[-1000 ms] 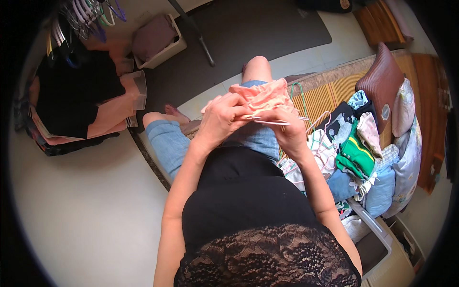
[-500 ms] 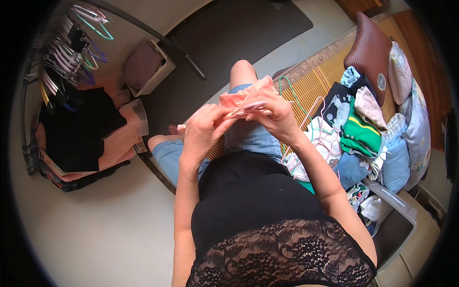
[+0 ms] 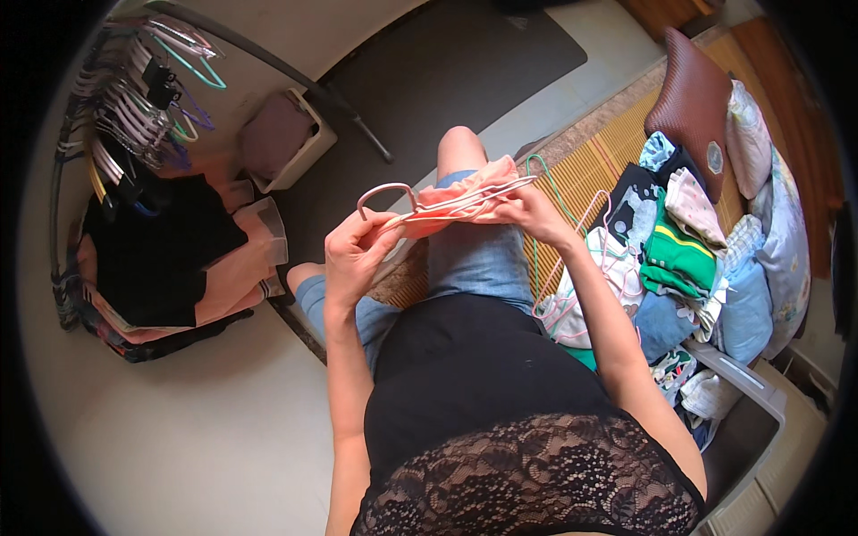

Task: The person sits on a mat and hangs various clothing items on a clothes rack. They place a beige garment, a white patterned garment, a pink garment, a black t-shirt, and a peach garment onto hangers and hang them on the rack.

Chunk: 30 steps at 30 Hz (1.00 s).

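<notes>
A clothes hanger (image 3: 391, 186) with a pale pink hook is held over my lap, its hook sticking up at the left. My left hand (image 3: 360, 255) pinches the hanger beside the hook. A crumpled peach-pink garment (image 3: 466, 189) lies against the hanger's arms, bunched between my hands. At the other end, my right hand (image 3: 534, 214) has its fingers closed on the hanger and the cloth; its fingertips are partly hidden. Whether the garment is fully on the hanger I cannot tell.
Loose hangers lie on white clothing (image 3: 576, 302) at my right, beside a green folded garment (image 3: 677, 255), a brown cushion (image 3: 686, 116) and a grey bin (image 3: 760, 406). At left, a rack (image 3: 241, 36) carries many hangers and dark and pink clothes (image 3: 161, 255). A bin (image 3: 313, 143) stands behind.
My hands have moved apart, the left one slightly down and left. The hanger's hook and arms now show, and the pink garment is stretched out more between the hands.
</notes>
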{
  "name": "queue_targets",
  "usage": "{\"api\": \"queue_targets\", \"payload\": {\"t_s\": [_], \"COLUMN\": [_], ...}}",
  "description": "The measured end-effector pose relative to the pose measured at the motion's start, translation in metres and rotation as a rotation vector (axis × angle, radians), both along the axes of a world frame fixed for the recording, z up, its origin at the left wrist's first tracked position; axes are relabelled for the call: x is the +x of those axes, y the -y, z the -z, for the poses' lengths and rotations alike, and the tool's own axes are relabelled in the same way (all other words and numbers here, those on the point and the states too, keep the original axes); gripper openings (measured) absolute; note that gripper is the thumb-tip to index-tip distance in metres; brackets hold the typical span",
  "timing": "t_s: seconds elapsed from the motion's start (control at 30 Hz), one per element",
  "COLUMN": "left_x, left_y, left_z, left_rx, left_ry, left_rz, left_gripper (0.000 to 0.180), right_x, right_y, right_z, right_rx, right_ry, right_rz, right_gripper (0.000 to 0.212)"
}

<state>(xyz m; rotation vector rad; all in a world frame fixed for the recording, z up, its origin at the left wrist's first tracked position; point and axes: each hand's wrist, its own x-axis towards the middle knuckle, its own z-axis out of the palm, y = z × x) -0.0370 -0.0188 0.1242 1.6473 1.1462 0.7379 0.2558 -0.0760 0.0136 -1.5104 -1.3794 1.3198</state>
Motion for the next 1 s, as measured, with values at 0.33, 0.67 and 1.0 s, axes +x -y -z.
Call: {"api": "queue_targets", "payload": {"t_s": [0.33,0.67,1.0], "left_x": [-0.031,-0.094,-0.153], "left_y": [-0.003,-0.021,-0.017], "left_z": [-0.006,-0.057,-0.079], "left_rx": [-0.002,0.137,0.343], "left_ry": [0.129,0.329,0.211], "left_rz": [-0.099,-0.23,-0.328], "left_gripper": [0.011,0.011,0.012], "right_x": [-0.028,-0.05,-0.086], "right_y": [-0.028,-0.105,-0.135], "right_z": [-0.041,-0.15,-0.208], "right_rx": [0.062,0.236,0.436], "right_ry": [0.052,0.053,0.097], "right_rz": [0.036,-0.225,-0.267], "right_gripper": [0.024,0.019,0.024]}}
